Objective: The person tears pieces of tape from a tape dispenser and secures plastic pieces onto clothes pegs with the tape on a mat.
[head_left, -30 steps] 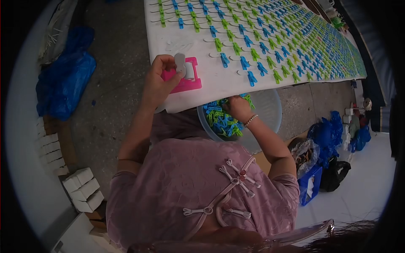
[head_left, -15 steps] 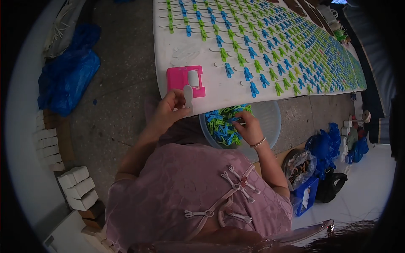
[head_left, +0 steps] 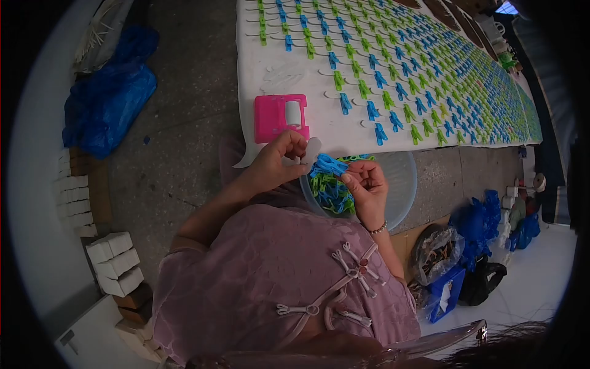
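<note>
My left hand (head_left: 279,161) pinches a small flat white piece (head_left: 313,149) at the table's near edge. Held in my right hand (head_left: 369,189) is a blue plastic clip (head_left: 330,164), its front end right at the white piece; whether it bites on it I cannot tell. Below my hands, a clear plastic basin (head_left: 404,190) holds a heap of blue and green clips (head_left: 333,195). Just beyond my left hand, a pink holder (head_left: 269,120) with a white roller (head_left: 294,115) lies on the white-covered table (head_left: 253,58).
Rows of blue and green clips (head_left: 380,80) with pale curved strips cover much of the table. Blue plastic bags (head_left: 107,107) lie on the floor at left, near stacked white boxes (head_left: 117,261). A blue crate (head_left: 447,294) and a black bag (head_left: 482,280) stand at right.
My right hand has come up out of the basin with the blue clip and met the white piece. My left hand has shifted right, away from the pink holder, still with the white piece.
</note>
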Available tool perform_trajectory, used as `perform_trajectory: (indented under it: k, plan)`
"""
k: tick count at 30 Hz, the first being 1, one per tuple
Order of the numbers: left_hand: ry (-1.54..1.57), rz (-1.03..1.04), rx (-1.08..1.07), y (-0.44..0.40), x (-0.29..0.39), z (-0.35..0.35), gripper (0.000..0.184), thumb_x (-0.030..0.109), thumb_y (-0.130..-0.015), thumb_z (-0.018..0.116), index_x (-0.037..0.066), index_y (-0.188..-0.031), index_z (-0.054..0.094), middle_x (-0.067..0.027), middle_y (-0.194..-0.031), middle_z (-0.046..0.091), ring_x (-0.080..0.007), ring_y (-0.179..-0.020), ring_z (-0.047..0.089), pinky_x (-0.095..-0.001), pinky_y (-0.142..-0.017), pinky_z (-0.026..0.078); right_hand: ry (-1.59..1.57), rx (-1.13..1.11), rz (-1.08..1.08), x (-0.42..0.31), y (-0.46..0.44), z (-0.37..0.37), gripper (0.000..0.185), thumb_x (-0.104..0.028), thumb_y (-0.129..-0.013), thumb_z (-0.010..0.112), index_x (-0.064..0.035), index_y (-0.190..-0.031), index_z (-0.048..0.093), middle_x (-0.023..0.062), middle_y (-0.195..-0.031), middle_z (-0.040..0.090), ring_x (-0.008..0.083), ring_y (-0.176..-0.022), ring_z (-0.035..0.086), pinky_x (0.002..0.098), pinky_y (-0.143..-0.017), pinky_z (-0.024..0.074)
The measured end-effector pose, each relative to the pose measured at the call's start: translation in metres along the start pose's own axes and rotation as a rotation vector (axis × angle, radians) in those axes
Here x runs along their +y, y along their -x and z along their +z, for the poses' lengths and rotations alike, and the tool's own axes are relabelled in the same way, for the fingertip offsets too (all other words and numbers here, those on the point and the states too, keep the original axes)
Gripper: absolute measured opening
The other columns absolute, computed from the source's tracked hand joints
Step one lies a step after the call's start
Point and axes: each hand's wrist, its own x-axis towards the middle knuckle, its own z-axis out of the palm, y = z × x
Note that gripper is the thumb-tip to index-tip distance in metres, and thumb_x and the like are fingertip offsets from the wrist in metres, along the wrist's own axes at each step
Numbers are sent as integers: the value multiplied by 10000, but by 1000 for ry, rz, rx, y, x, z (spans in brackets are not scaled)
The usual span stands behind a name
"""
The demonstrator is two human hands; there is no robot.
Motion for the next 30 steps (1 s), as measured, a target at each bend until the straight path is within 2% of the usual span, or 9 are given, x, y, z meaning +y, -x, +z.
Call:
perform_trajectory:
  k: [9,13,15,17,18,20,21,23,30]
  plan:
    - [-34,-34,-39,0,4,5,394,77,-774,723,59,-1089,488,-31,-990,575,-113,-932,553,-287,-845,457,3,22,38,-6,-1,14,314,13,-811,706,-13,-1069,528,48,-945,639,97,-890,619,215,-793,483]
    - [-31,-53,-48,0,5,5,394,87,-777,724,56,-1090,487,-37,-1009,575,-117,-954,558,-299,-862,457,59,17,77,-7,-1,9,233,-8,-834,691,-11,-1028,562,30,-905,638,90,-878,610,207,-771,479]
    - [-102,-6,-2,0,9,6,403,95,-777,726,66,-1101,489,-28,-1017,564,-104,-925,528,-281,-848,437,120,18,120,-3,-2,3,194,-10,-846,680,-14,-1010,577,14,-877,637,85,-879,607,195,-746,480]
    - [-140,54,32,0,8,3,404,102,-777,728,73,-1103,493,-19,-1014,555,-96,-901,500,-265,-834,420,134,110,87,7,-10,-4,172,-116,-891,651,-20,-1020,592,12,-901,627,90,-797,587,216,-714,461]
    - [-180,106,75,0,7,1,404,109,-776,730,80,-1105,497,-10,-1010,546,-88,-876,472,-250,-820,404,138,119,82,10,-14,-9,172,-116,-891,651,-20,-1020,592,12,-901,627,90,-797,587,216,-714,461]
    - [-113,117,123,0,5,-4,391,110,-778,726,84,-1099,504,3,-1002,538,-82,-854,445,-239,-806,389,-60,269,239,15,-24,-23,157,-181,-908,633,-48,-982,599,-12,-822,594,83,-669,527,212,-592,423]
    - [-49,123,181,0,6,-6,378,111,-780,723,88,-1093,512,15,-994,529,-77,-832,417,-227,-793,375,-57,275,234,15,-29,-27,157,-181,-908,633,-48,-982,599,-12,-822,594,83,-669,527,212,-592,423]
    - [6,109,200,2,11,-11,354,108,-785,715,86,-1079,519,24,-978,520,-71,-831,417,-224,-794,375,-339,333,427,15,-39,-34,140,-217,-912,624,-82,-923,589,-31,-731,539,81,-553,431,229,-483,363]
    - [180,63,323,6,8,-26,275,86,-821,675,80,-1061,540,46,-905,478,-36,-819,423,-186,-762,368,-519,365,567,23,-64,-40,113,-210,-913,614,-124,-880,549,-49,-625,454,54,-470,347,215,-421,284]
